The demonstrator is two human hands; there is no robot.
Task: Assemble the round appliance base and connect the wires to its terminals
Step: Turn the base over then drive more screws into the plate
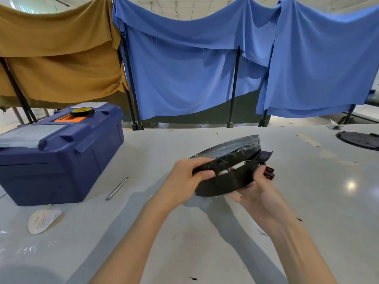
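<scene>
round black base (223, 181) held tilted off the table (205, 232): left hand (188, 175) grips its left rim, right hand (260, 193) curls under its right edge. metal rod (117, 188) and blue toolbox (61, 160) lie left of the left hand, black disc (359, 140) well right of the right hand.

Faint print on the paper label (44, 221), none legible.

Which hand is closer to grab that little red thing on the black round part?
Probably the right hand: it sits right beside the red part, while the left hand grips the round base at its opposite rim.
</scene>
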